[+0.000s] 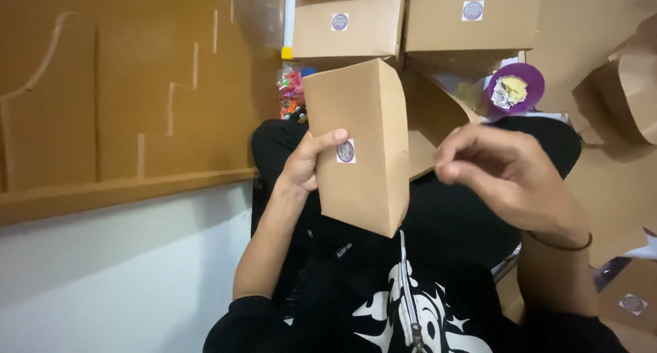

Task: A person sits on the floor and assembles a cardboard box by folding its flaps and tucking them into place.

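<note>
My left hand (306,162) grips a brown cardboard box (359,147) by its left edge, thumb lying beside a small round sticker (346,151) on its face. The box stands upright over my lap, its flap (431,117) open to the right. My right hand (503,171) hovers just right of the box, blurred, fingers curled together and nothing visible in them. A thin dark band circles that wrist.
Two folded brown boxes (349,21) (472,14) with round stickers are stacked beyond. A purple roll (514,89) holding stickers lies at right. Flat cardboard sheets (123,93) lean at left above a white surface (116,278). More cardboard (629,93) lies at the far right.
</note>
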